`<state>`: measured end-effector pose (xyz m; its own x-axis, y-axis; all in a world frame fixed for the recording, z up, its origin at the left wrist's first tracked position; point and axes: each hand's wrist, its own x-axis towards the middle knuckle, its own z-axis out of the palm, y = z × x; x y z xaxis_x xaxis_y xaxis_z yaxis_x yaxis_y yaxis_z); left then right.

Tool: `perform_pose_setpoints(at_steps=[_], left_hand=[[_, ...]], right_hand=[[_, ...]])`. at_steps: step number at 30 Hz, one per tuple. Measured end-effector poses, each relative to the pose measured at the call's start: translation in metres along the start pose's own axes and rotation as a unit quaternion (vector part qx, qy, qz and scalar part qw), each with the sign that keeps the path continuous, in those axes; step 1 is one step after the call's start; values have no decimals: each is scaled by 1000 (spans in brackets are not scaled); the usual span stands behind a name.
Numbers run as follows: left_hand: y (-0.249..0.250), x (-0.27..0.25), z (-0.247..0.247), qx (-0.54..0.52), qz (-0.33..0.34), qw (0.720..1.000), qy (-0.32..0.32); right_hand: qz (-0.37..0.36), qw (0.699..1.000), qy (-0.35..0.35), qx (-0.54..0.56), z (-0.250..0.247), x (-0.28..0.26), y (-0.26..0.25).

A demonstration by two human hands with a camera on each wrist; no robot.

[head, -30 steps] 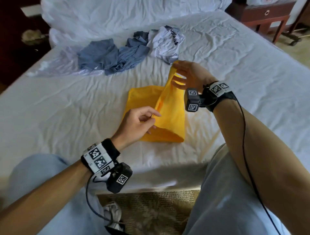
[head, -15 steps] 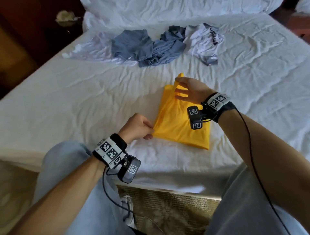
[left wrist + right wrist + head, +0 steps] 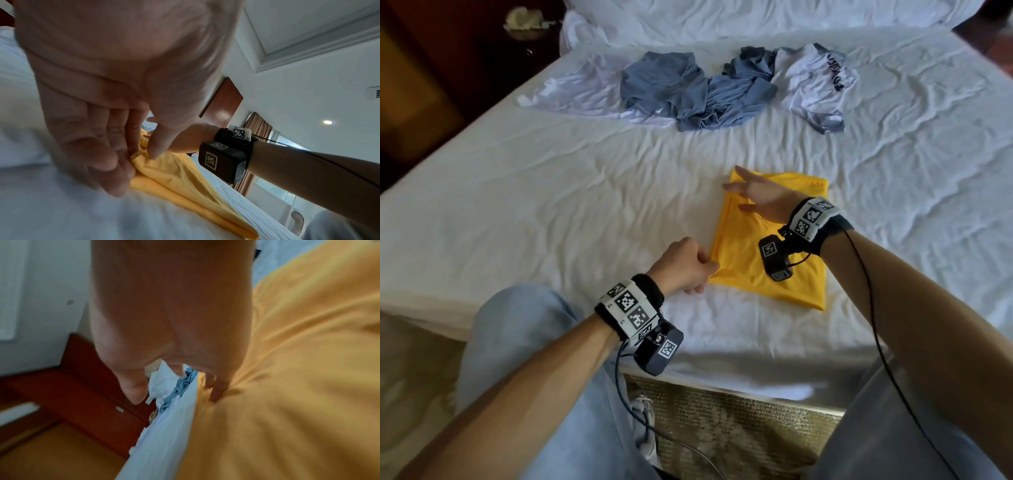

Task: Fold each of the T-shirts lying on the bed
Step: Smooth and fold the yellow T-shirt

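A yellow T-shirt (image 3: 743, 253) lies folded into a flat rectangle on the white bed (image 3: 551, 205), near its front edge. My left hand (image 3: 688, 265) pinches the shirt's near-left corner; in the left wrist view the thumb and fingers (image 3: 123, 155) clamp the yellow T-shirt (image 3: 185, 181) at its hem. My right hand (image 3: 756, 198) lies spread on the far-left part of the shirt, fingers straight and pressing down. In the right wrist view its fingertips (image 3: 216, 394) dent the yellow T-shirt (image 3: 298, 369).
At the back of the bed lie unfolded shirts: a white one (image 3: 578, 96), crumpled blue ones (image 3: 688, 92), and a white one with dark print (image 3: 815, 82). Pillows (image 3: 722, 17) sit behind them. A dark wooden nightstand (image 3: 465, 51) stands at the left; patterned carpet (image 3: 722, 421) lies below.
The raised half of the yellow shirt has been brought down flat. My right hand let go of the fabric and now presses on it; my left hand still pinches the near corner.
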<state>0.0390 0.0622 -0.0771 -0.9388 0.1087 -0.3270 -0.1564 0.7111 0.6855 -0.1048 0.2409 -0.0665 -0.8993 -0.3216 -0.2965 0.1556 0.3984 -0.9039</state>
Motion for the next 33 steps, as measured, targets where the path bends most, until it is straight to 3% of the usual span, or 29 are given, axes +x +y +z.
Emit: perform_pose_setpoints(at_steps=[2,5,9,12,15,18,20,23,28,33], left_hand=[[-1,0,0,13,3,1000,0],[-1,1,-1,39,-1,999,-6],[0,4,-6,97,-23,995,-25],[-2,8,-7,189,-17,982,-6],[1,11,-4,207,66,975,38],[5,14,5,284,199,935,76],[1,19,13,355,231,905,35],[-6,21,19,394,206,895,-40],[-1,17,18,405,218,888,-15],[5,12,19,370,374,849,51]], right_hand=[[5,993,-6,-115,9,-2,-1],[14,960,-46,-274,17,-6,2],[-19,954,-44,-295,14,-13,5],[-51,935,-34,-350,7,-22,9],[-45,913,-15,-405,-8,-40,19],[10,894,5,-447,-22,-60,29],[65,877,-38,-474,-28,-73,35],[112,845,-96,-514,-23,-96,48],[73,856,-79,-506,-10,-128,63],[0,871,-52,-488,-11,-155,73]])
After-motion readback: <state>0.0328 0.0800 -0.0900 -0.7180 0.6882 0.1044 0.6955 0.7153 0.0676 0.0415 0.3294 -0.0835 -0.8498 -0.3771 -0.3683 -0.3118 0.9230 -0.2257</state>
